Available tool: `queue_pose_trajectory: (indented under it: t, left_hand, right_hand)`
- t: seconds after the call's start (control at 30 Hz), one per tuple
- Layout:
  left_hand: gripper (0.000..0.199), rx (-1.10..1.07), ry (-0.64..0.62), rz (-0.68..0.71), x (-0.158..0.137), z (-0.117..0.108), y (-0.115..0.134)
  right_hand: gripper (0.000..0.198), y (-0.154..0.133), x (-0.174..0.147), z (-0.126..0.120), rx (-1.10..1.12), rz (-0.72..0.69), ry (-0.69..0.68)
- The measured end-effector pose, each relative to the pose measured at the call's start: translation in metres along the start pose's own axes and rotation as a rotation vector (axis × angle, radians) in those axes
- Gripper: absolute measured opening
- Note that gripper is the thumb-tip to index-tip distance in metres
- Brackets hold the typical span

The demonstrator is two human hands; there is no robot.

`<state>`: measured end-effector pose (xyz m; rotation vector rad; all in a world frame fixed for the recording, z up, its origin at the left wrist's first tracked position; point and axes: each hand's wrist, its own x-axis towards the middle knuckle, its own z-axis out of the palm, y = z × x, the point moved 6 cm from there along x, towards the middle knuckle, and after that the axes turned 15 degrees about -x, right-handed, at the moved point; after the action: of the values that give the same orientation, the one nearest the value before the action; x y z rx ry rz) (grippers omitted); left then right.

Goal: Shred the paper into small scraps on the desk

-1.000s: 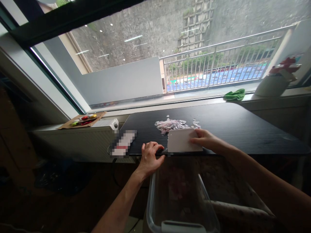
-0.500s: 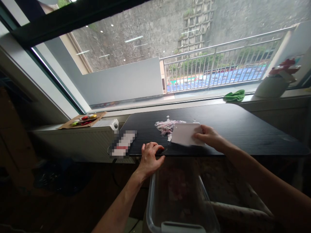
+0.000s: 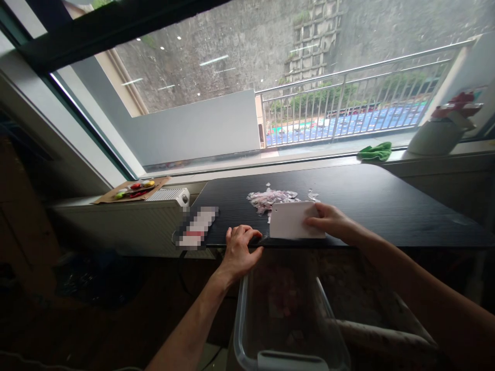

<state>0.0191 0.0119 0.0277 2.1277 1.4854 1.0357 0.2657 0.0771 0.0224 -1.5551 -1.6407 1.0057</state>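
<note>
My right hand [image 3: 328,219] grips a flat white scraper [image 3: 290,220] by its right end. The scraper, rectangular with a small hole in one corner, stands tilted on the black tabletop [image 3: 379,206] close to its near edge. Behind it lies a loose heap of pale pinkish paper-like scraps [image 3: 266,198], partly hidden by it, and a few bits [image 3: 313,195] lie apart to the right. At the table's near edge rests my left hand [image 3: 240,250], fingers curved and thumb spread, with nothing visible in it. Below the edge is a clear plastic bin [image 3: 238,330] with some scraps dimly visible inside.
A blurred-out flat object [image 3: 197,226] lies at the table's left end. Beyond it is a radiator [image 3: 116,226] with cardboard [image 3: 106,195] and colourful small items on top. On the windowsill are a green cloth [image 3: 376,151] and a white container [image 3: 436,136].
My right hand has drawn the scraper a little toward the table's near edge, uncovering more of the scraps behind it. My left hand has stayed in place.
</note>
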Motion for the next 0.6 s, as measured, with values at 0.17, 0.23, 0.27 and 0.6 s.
queue_pose_trajectory:
  t: [0.17,0.23,0.27,0.6]
  left_hand:
    - [0.022,-0.003,0.005,0.000,-0.0001,-0.0002,0.0000]
    - [0.023,-0.006,0.002,-0.002,-0.0001,-0.0002,0.0001]
    - [0.023,-0.006,-0.001,-0.006,0.0000,-0.0003,0.0002]
    - [0.022,-0.012,-0.012,-0.027,-0.0002,0.0001,-0.0003]
  right_hand:
    - [0.023,0.0045,-0.0023,-0.0029,0.010,0.005,0.000]
    - [0.023,0.0034,-0.0034,-0.0040,0.010,0.011,-0.004]
    - [0.023,0.0027,-0.0038,-0.0033,0.012,0.011,-0.013]
    - [0.023,0.0006,-0.0054,0.0040,0.051,-0.010,-0.067]
